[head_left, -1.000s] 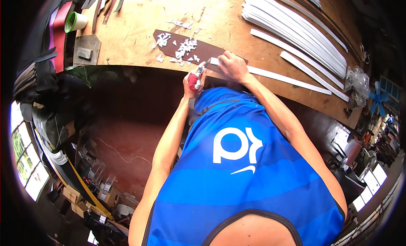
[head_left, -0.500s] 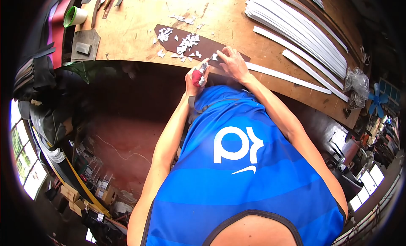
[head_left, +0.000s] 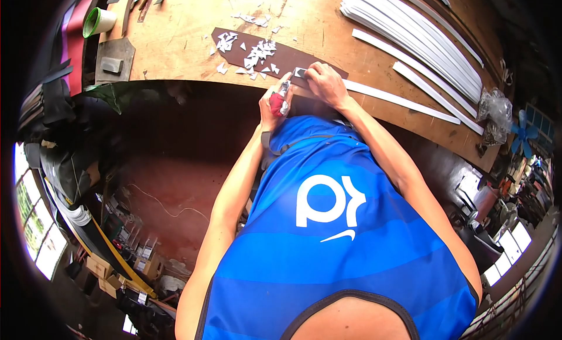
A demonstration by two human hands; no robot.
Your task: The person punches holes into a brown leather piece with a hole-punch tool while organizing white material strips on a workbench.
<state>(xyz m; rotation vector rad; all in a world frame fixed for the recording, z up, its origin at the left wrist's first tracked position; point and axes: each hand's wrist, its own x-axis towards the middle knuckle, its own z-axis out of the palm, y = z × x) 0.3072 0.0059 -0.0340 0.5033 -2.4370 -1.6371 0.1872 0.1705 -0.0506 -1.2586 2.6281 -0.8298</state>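
My left hand (head_left: 270,110) is closed around a small tool wrapped in red and silvery grey (head_left: 278,103), at the table's near edge. Its working end is too small to make out. Just to the right, my right hand (head_left: 328,85) has its fingers bent down on a small dark flat piece (head_left: 306,78). A bit of white shows beside that piece. Under both lies a dark brown board (head_left: 234,54), with cut white scraps (head_left: 259,54) scattered over its left part. From beneath my right hand a long white strip (head_left: 404,103) runs off to the right.
A stack of long white strips (head_left: 410,44) lies at the back right of the wooden table (head_left: 193,24). A crumpled clear plastic bag (head_left: 495,114) sits at the right end. At the left are a green-rimmed white cup (head_left: 100,22) and a grey block (head_left: 112,65).
My right hand's fingers have drawn in and curled over the dark piece. My left hand has shifted slightly right and down, still with the wrapped tool.
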